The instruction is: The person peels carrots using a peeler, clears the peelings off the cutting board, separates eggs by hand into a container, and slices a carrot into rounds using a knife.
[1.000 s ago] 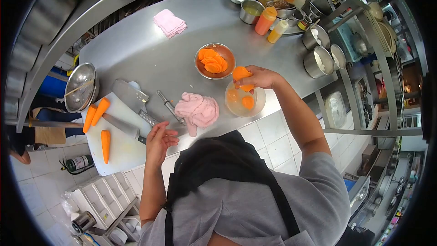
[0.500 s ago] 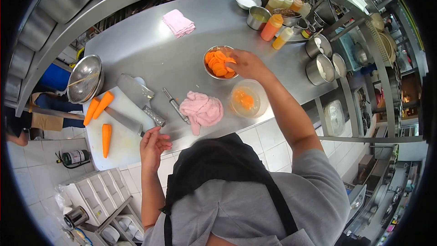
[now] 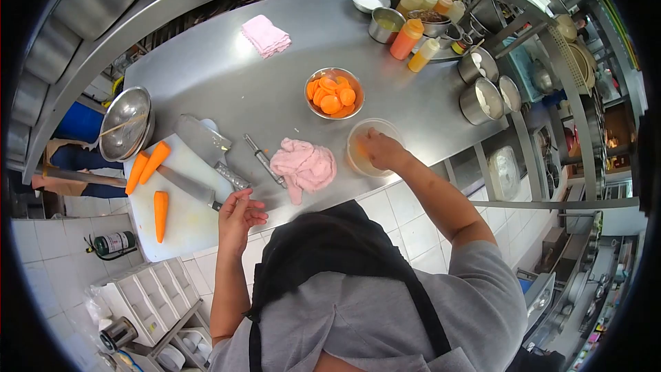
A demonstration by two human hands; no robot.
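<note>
My right hand [image 3: 384, 149] reaches down into a clear plastic container [image 3: 394, 131] at the table's front edge. Blurred orange shows at its fingertips; whether they grip it is unclear. Behind the container, a metal bowl [image 3: 359, 87] holds round carrot slices [image 3: 331, 98]. My left hand [image 3: 242, 215] hangs open and empty by the table edge, fingers loosely bent, close to the handle of a knife [image 3: 189, 186]. That knife lies on a white cutting board [image 3: 196, 224] with several peeled carrots [image 3: 160, 215]. A crumpled pink cloth [image 3: 303, 165] lies between my hands.
A cleaver [image 3: 200, 134] and a peeler-like metal tool [image 3: 264, 160] lie near the board. Stacked metal bowls [image 3: 127, 124] stand at the left. Squeeze bottles [image 3: 407, 38] and metal pots [image 3: 481, 101] crowd the right. A folded pink cloth [image 3: 266, 36] lies at the back.
My right hand has moved from the metal bowl down into the plastic container. The bowl's carrot slices are now uncovered. My left hand has barely moved.
</note>
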